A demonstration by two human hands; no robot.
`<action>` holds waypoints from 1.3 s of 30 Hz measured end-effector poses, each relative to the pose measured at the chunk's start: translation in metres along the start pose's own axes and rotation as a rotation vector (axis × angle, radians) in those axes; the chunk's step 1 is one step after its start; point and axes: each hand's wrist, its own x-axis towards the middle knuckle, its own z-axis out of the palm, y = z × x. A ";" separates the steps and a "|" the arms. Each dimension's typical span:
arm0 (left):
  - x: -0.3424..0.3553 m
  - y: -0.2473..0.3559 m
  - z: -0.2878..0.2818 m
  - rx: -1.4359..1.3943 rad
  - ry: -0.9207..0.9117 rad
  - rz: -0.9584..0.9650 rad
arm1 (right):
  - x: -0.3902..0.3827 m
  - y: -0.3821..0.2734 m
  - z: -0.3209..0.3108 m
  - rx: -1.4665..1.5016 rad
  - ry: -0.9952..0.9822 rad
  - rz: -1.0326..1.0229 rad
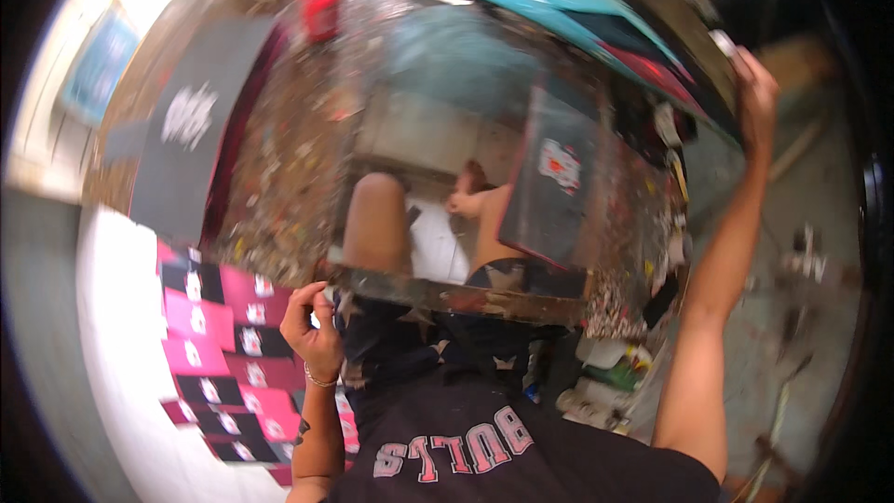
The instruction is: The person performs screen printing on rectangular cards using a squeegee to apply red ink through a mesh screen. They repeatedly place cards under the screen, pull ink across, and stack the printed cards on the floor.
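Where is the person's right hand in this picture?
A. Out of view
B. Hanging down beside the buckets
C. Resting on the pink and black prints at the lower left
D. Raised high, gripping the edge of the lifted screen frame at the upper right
D: the right hand is stretched up with its fingers closed on the edge of the raised screen frame, far from the prints.

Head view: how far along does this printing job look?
Done: rows of pink and black printed sheets lie at the left. In hand: the right hand grips the raised screen; the left hand sits at the spattered wooden frame. Left: one dark printed sheet seemingly waits inside the frame.
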 end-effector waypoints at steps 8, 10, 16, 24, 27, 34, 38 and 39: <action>0.103 0.040 0.208 0.443 -0.970 0.818 | -0.004 -0.066 -0.005 -0.130 0.094 0.041; 0.114 0.026 0.210 0.599 -1.069 0.807 | 0.004 -0.068 0.015 -0.060 0.132 0.019; 0.108 0.037 0.241 0.732 -1.194 0.900 | -0.003 -0.077 -0.014 -0.108 0.082 0.116; 0.097 0.034 0.242 0.773 -1.140 0.886 | 0.002 -0.072 -0.013 -0.096 0.090 0.126; 0.096 0.033 0.244 0.784 -1.134 0.895 | 0.003 -0.068 -0.011 -0.103 0.109 0.102; 0.095 0.035 0.245 0.843 -1.138 0.921 | 0.004 -0.067 -0.010 -0.086 0.109 0.111; 0.094 0.036 0.245 0.803 -1.125 0.877 | 0.002 -0.071 -0.010 -0.094 0.115 0.131; 0.094 0.035 0.244 0.803 -1.125 0.879 | 0.002 -0.073 -0.010 -0.106 0.106 0.164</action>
